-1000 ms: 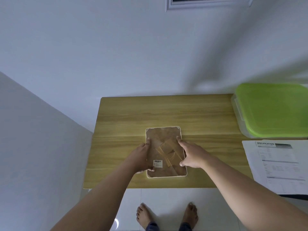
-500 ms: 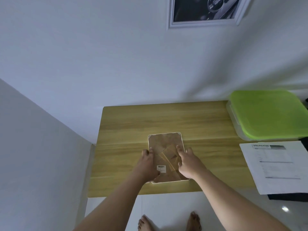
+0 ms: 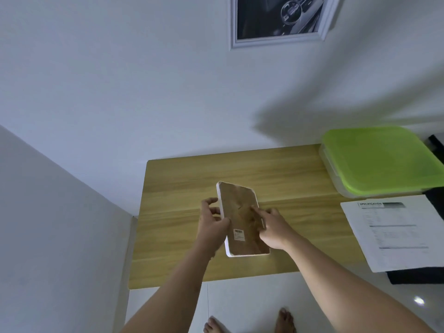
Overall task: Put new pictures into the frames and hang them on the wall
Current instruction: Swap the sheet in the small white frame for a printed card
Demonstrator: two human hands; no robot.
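The wall picture (image 3: 278, 18) is cut off at the top, and detail on the back of the small frame (image 3: 240, 212) is blurred. The small frame tilts over the table (image 3: 182, 260), back up — left hand (image 3: 211, 224) grips its left edge, right hand (image 3: 274, 229) pinches the right edge.

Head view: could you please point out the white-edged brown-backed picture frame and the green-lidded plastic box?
White-edged brown-backed picture frame (image 3: 234, 200), head view, on the brown backing board.
Green-lidded plastic box (image 3: 374, 162), head view, on the middle of the lid.

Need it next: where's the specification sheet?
Head view, right side: the specification sheet lies at the right end of the table, nearer than the green-lidded box.
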